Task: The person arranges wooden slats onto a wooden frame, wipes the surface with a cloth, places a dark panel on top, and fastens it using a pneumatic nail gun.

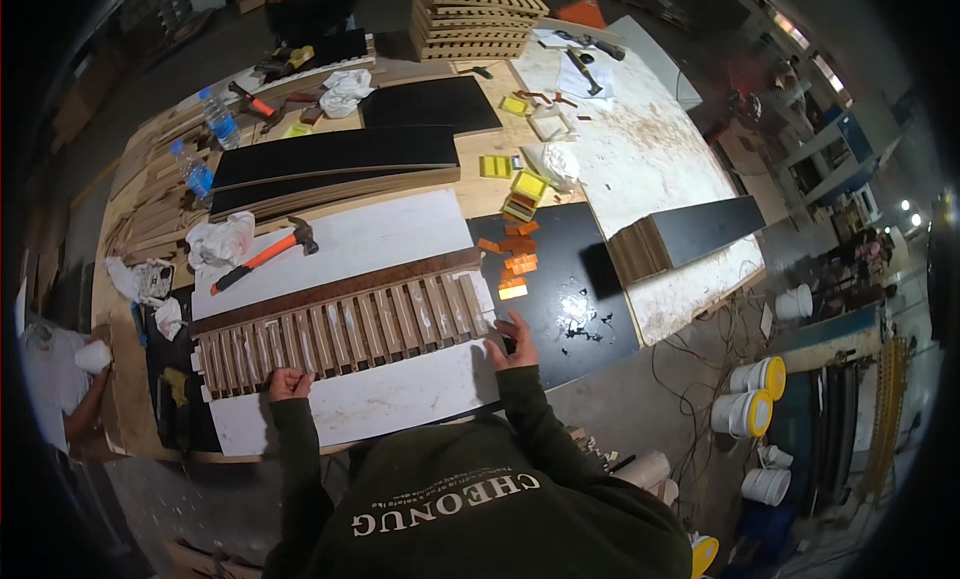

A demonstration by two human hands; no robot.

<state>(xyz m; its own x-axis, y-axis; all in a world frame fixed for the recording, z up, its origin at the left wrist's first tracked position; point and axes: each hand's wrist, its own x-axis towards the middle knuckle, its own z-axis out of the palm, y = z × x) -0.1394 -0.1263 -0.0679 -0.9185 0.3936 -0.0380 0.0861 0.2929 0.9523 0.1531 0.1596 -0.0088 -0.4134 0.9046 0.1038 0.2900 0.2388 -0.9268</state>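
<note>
A slatted wooden panel (345, 329) lies across white boards in front of me, with whitish smears between several of its slats. My left hand (290, 384) is closed at the panel's near edge, left of its middle, fingertips curled onto the slats. At the panel's right end is my right hand (513, 345), thumb and fingers spread, fingertips by the corner. Just beyond the panel, a claw hammer (265, 257) with an orange and black handle rests on the white board (385, 229). Orange pieces (517, 264) lie loosely on a black board right of the panel.
Stacked black boards (335, 164) lie beyond the hammer; another board stack (690, 234) stands at the right. Yellow boxes (525, 191), crumpled white cloths (220, 239) and water bottles (217, 119) are on the table. Slatted frames (475, 24) are piled at the back. A person (65, 379) is at the left.
</note>
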